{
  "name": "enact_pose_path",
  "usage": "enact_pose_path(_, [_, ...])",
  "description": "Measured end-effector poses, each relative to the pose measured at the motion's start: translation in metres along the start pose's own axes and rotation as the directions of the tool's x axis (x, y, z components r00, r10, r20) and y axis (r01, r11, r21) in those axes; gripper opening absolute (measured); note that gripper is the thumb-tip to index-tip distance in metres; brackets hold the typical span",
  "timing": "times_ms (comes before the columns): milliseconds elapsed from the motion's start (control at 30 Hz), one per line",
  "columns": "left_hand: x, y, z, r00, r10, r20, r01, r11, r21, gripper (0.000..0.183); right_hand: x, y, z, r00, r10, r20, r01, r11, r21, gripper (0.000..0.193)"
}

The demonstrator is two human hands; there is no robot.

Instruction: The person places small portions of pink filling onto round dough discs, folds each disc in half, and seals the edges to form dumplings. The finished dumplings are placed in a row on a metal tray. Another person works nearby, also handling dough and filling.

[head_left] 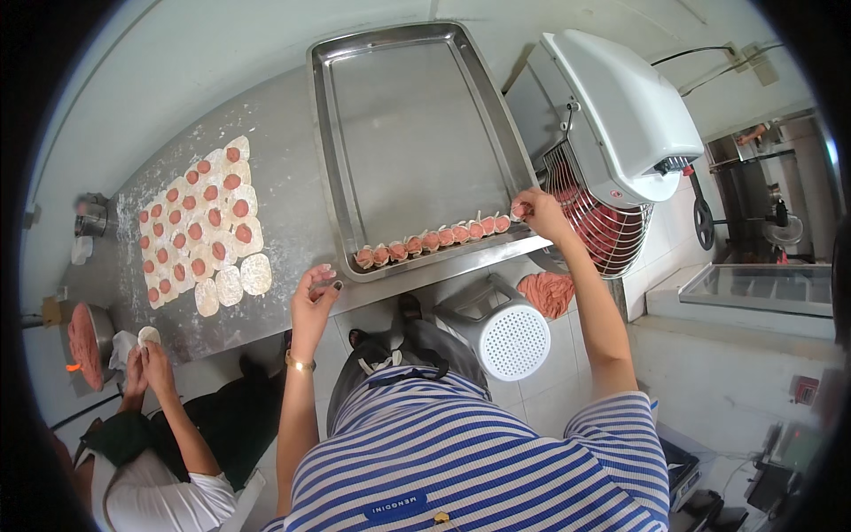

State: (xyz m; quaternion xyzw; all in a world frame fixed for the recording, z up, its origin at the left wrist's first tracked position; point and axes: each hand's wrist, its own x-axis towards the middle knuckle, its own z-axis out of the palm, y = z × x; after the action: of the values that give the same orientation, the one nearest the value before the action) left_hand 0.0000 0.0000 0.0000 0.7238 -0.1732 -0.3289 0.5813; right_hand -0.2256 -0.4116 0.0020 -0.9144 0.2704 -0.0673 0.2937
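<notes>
My right hand (542, 215) pinches a small open-topped dumpling (519, 211) at the near right corner of a large metal tray (321, 133). Beside it, a row of similar dumplings (431, 240) with pink meat tops runs along the tray's near edge. My left hand (312, 306) hovers in front of the table edge, near the tray's left corner, fingers apart and empty. To its left, floured dough wrappers (256, 274) lie in a block on the steel table (285, 168); most carry a ball of pink meat filling (214, 216), and several near ones are bare.
At lower left a co-worker's hands (151, 359) hold a pale wrapper, next to a bowl of pink meat (86, 346). A white mixer (620, 115) with a wire guard (585, 195) stands right of the tray. A grey plastic stool (512, 341) is below the table edge.
</notes>
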Motion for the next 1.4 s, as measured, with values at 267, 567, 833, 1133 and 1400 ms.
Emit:
enact_pose_path(267, [-0.001, 0.000, 0.021, 0.999, 0.000, -0.045, 0.001, 1.000, 0.001, 0.043, -0.001, 0.015, 0.006, 0.990, -0.002, 0.138, -0.007, 0.998, 0.067, 0.023])
enact_pose_path(567, [-0.001, 0.000, 0.037, 0.997, -0.052, -0.060, 0.049, 0.997, -0.058, 0.046, -0.001, 0.015, -0.003, 0.971, 0.036, 0.237, -0.045, 0.998, 0.036, 0.031])
enact_pose_path(833, [0.020, -0.013, 0.004, 0.985, 0.042, -0.166, -0.009, 0.982, 0.191, 0.025, -0.005, 0.021, -0.014, 0.977, -0.059, 0.205, 0.061, 0.998, -0.004, 0.038])
enact_pose_path(1133, [0.071, 0.001, -0.110, 0.677, 0.152, -0.720, 0.493, 0.633, 0.597, 0.024, -0.049, -0.071, -0.021, 0.993, 0.035, 0.113, -0.065, 0.961, 0.269, 0.042])
enact_pose_path(1400, [0.093, -0.017, -0.114, 0.662, 0.172, -0.730, 0.280, 0.846, 0.453, 0.018, -0.055, -0.141, 0.021, 0.997, -0.081, 0.022, 0.074, 0.973, 0.217, 0.037])
